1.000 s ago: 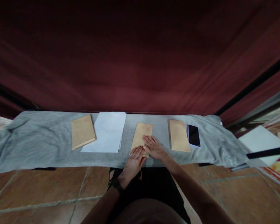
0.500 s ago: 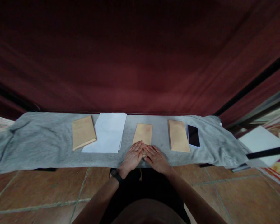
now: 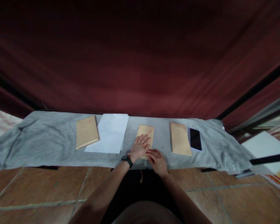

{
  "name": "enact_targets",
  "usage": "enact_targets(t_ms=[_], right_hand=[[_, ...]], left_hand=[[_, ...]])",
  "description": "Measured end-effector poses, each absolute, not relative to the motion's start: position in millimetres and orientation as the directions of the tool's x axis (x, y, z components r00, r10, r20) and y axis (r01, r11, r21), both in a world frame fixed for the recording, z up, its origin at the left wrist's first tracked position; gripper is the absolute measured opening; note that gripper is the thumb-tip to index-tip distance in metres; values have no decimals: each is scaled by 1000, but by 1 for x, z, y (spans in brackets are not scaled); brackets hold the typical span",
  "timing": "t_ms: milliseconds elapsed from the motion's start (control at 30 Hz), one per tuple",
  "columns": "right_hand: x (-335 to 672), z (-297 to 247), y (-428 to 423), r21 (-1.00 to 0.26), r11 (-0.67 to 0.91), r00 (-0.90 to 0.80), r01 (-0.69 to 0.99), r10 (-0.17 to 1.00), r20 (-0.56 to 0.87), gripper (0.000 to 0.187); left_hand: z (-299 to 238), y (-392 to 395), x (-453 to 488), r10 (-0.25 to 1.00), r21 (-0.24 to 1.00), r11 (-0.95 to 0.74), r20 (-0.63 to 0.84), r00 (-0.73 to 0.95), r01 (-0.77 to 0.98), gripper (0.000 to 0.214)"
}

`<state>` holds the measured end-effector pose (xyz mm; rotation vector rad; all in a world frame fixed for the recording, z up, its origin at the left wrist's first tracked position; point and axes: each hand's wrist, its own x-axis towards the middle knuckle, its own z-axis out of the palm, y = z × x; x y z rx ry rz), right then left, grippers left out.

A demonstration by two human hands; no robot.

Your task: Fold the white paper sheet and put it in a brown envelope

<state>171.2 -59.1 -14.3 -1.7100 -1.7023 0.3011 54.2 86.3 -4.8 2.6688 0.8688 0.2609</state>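
Draped bench (image 3: 49, 143), red curtain (image 3: 140, 77) far; space right of envelope (image 3: 145, 128). Left hand (image 3: 140, 147) lies atop, fingers slightly spread; right hand (image 3: 158, 162) curls (pinch unclear).

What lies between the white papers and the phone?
In the head view: a brown envelope under the left hand, the right hand by its lower corner, then a stack of brown envelopes, all over grey cloth.

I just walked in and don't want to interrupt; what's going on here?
A person's left hand lies flat on a brown envelope, while the right hand is at its near right edge. To the left, a brown stack overlaps white paper; to the right lie another brown stack and a phone. Gray cloth lies underneath.
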Motion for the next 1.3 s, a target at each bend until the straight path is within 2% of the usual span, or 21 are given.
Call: enact_targets(t_ms=[367,567,667,767,900,967,1067,1167,1233,1300], right_hand=[[170,-18,-63,-616,147,105,774,930,353,28],[163,-23,-65,-588,147,139,795,900,414,24],[159,-22,-64,-568,138,136,811,901,412,26],[155,-16,-64,-531,109,126,840,914,386,29],[146,-6,-67,-490,69,127,869,926,355,23],[141,-2,-68,-470,45,135,881,930,341,29],[135,0,-68,-433,-4,167,901,926,340,42],[132,4,-66,-404,-36,191,914,917,350,55],[131,9,-65,-383,-74,216,921,914,343,58],[132,15,-64,-364,-132,259,922,909,327,54]], left_hand=[[-9,80,26,656,407,-720,131,744,563,52],[-12,61,-4,762,446,-632,209,612,634,49],[-18,52,-12,815,523,-564,228,532,639,46],[-18,52,-14,848,594,-501,191,494,630,46],[-6,62,-10,898,656,-386,109,425,648,52],[0,68,-8,925,706,-293,38,379,645,58],[4,74,-6,932,841,-105,-104,348,531,66],[9,71,2,914,959,23,-136,382,284,70],[18,63,10,908,983,63,-128,399,171,71],[31,52,19,898,983,107,-160,409,149,75]])
